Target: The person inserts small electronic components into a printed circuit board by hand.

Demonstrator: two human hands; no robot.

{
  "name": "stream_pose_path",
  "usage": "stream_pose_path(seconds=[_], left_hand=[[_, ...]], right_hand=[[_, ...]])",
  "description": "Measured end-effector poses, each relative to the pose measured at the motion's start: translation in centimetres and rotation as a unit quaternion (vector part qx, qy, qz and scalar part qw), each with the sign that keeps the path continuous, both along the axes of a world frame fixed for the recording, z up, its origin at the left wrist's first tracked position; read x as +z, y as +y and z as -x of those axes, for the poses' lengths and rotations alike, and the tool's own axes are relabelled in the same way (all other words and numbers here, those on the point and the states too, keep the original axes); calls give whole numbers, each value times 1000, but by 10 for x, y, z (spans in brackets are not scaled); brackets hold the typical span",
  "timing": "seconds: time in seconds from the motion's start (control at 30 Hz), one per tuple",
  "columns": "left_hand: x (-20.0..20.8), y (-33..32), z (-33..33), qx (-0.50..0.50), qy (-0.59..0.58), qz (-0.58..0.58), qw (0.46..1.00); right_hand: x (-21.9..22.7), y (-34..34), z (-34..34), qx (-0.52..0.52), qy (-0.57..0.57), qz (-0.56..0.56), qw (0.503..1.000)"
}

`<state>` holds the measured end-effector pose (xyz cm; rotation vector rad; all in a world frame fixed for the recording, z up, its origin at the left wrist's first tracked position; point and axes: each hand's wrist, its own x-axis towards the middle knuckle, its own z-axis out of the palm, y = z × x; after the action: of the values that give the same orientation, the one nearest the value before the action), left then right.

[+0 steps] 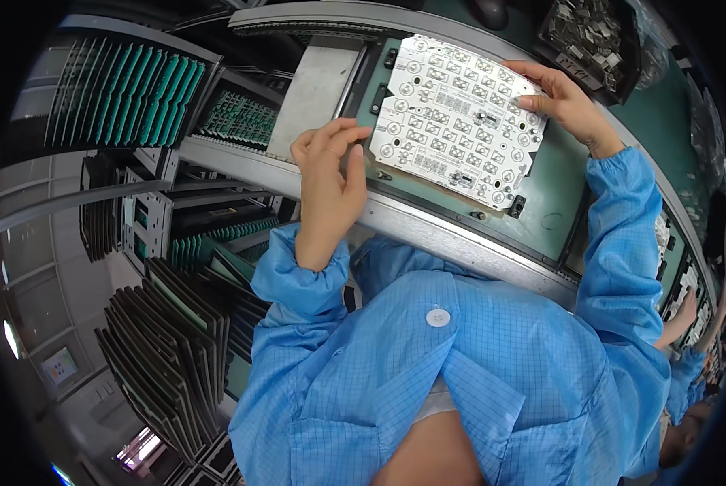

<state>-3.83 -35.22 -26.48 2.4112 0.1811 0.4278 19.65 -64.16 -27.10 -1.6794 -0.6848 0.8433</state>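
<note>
A white circuit board [452, 130] with rows of small parts and round spots lies over a green carrier plate [545, 219] with black clips, on the metal-railed work line before me. My right hand [564, 101] grips the board's far right corner, thumb on its face and fingers along the far edge. Beside the left edge of the board is my left hand [330, 174]. Its fingers are bent and apart, with nothing seen between them. The index fingertip points at the board's edge; whether it touches I cannot tell.
A black bin [594, 40] of small metal parts stands at the far right, beside clear plastic bags [654, 49]. At left are a rack of green boards [128, 93] and a stack of dark carrier plates [164, 356]. Another person's arm [679, 320] shows at the right rim.
</note>
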Motion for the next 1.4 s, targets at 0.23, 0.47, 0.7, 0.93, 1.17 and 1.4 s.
stream_pose_path(seconds=[0.23, 0.47, 0.7, 0.93, 1.17, 1.4], left_hand=[[-17, -10, -4, -30, 2, -20, 999], [-25, -12, -7, -49, 6, -51, 997], [-23, -24, -13, -66, -15, -113, 991], [-16, -38, -28, -172, 46, -114, 977], [-9, -31, -48, -242, 105, -153, 953], [3, -33, -81, -272, 115, -156, 943]], right_hand=[[6, 8, 18, 9, -202, 76, 976], [-16, 5, 28, -8, -471, 143, 870], [-17, 12, 42, -83, -428, 73, 897], [-14, 11, 57, -113, -462, 96, 874], [2, 7, 114, -81, -502, 264, 819], [8, 6, 107, -73, -506, 266, 817]])
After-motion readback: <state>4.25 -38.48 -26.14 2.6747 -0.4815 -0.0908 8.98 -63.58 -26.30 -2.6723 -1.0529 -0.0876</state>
